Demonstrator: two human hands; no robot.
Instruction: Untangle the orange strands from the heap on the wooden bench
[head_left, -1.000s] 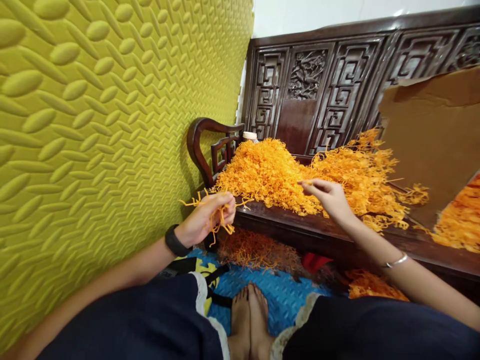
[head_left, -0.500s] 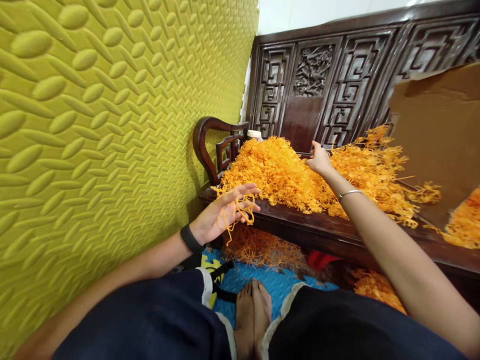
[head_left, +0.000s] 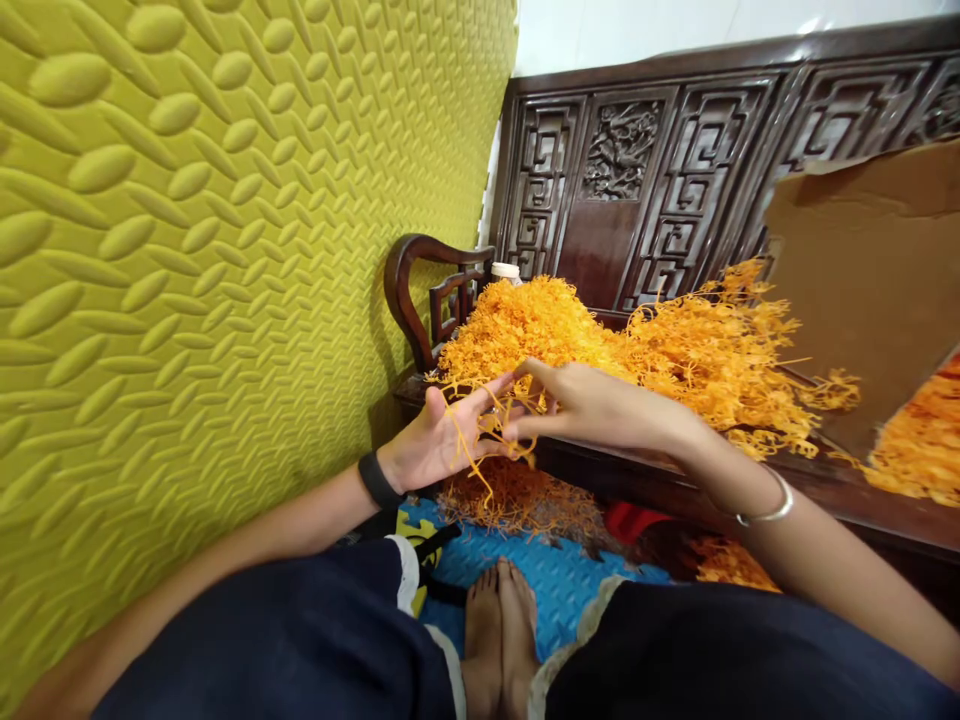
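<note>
Palm up, my left hand [head_left: 442,435] carries thin orange strands [head_left: 469,450] looped across its fingers and hanging below them. My right hand [head_left: 566,400] reaches in from the right, its bent fingertips at the strands and close to my left fingertips. Those right fingers are pinched round part of the strands. Behind both hands, a large heap of orange strands [head_left: 540,325] lies on the dark wooden bench [head_left: 645,480], with a second heap [head_left: 720,350] joined to it on the right.
A yellow textured wall [head_left: 225,250] rises at the left, beside the curved armrest [head_left: 405,300]. A white-lidded jar [head_left: 506,271] stands behind the heap. Brown cardboard [head_left: 862,270] leans at the right. More orange strands [head_left: 525,495] lie below the bench, near my feet [head_left: 501,620].
My right hand has come from the back of the heap towards my left hand and now meets the strands there. The left fingers have spread a little, and the strands hang differently.
</note>
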